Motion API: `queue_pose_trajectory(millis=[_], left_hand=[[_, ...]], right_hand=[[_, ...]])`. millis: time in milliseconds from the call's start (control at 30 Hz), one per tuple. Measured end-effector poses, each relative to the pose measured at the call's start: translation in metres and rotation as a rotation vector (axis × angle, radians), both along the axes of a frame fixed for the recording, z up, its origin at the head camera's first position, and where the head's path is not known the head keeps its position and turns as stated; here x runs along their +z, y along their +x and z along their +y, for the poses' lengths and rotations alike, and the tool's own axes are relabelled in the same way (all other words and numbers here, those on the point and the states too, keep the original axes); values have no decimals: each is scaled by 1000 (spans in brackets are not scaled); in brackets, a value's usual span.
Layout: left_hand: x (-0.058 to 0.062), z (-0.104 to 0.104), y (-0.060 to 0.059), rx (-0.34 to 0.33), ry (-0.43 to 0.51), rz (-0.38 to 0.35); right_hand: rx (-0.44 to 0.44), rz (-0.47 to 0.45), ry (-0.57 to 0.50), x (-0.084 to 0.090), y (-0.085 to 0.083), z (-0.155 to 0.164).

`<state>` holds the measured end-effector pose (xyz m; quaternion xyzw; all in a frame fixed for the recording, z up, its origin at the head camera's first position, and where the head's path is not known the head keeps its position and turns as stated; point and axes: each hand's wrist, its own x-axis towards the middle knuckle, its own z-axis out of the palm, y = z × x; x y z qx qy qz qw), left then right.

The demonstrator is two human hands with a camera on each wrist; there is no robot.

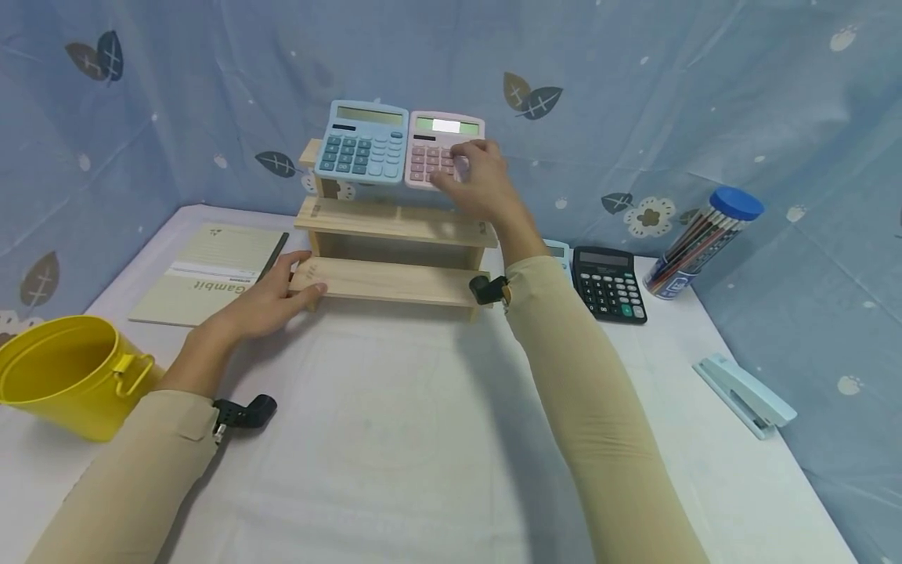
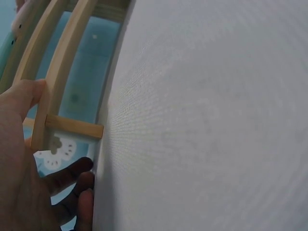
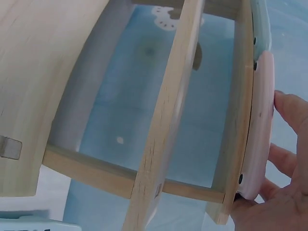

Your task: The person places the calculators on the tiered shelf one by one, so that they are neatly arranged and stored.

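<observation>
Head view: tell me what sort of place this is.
Probably a staged tabletop set up like a stationery display: a white-covered table backed by a blue patterned cloth, a wooden shelf holding calculators, plus a pencil tube and stapler.

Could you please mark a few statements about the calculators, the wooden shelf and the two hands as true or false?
1. The right hand holds the pink calculator on the top step of the wooden shelf. True.
2. The blue calculator stands to the right of the pink one. False: it stands to its left.
3. The left hand grips the shelf's bottom step at its left end. True.
4. The black calculator sits on the shelf. False: it lies on the table, right of the shelf.
</observation>
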<state>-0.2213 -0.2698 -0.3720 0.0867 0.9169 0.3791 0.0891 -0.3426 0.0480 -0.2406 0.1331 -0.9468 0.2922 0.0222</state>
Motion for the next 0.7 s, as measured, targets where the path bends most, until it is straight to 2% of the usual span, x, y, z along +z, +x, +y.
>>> queue_pose_trajectory(millis=[500,700], left_hand=[[-3,0,1,5,6,5],[-2,1,1,-1,10,10]], right_hand=[[5,1,-12,-3,2,-3],[-1,22,-66,-5,4,1]])
